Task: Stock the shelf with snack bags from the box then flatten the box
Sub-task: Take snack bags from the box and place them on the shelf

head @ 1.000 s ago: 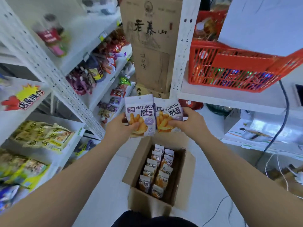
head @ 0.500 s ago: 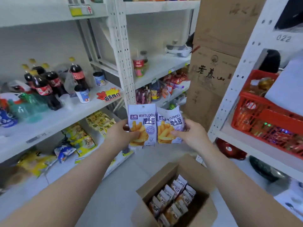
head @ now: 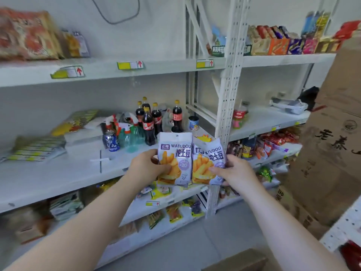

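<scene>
Two pale purple WATUDOU snack bags with fries printed on them are held side by side at chest height. My left hand (head: 148,168) grips the left snack bag (head: 174,157) by its lower left edge. My right hand (head: 235,172) holds the right snack bag (head: 208,163) at its lower right corner. Both bags hover in front of the white middle shelf (head: 58,173), whose front part is bare. Only a flap of the open cardboard box (head: 244,260) shows at the bottom edge; its contents are out of view.
Cola bottles (head: 148,122), spray bottles and a can stand at the back of the middle shelf. A white perforated upright (head: 227,106) splits the shelving just behind the bags. Tall stacked cartons (head: 330,153) fill the right side. Lower shelves carry packaged snacks.
The view has swung up and left from the box toward the shelving. Both hands have lifted the two bags up to the height of the middle shelf. The box has dropped almost out of view.
</scene>
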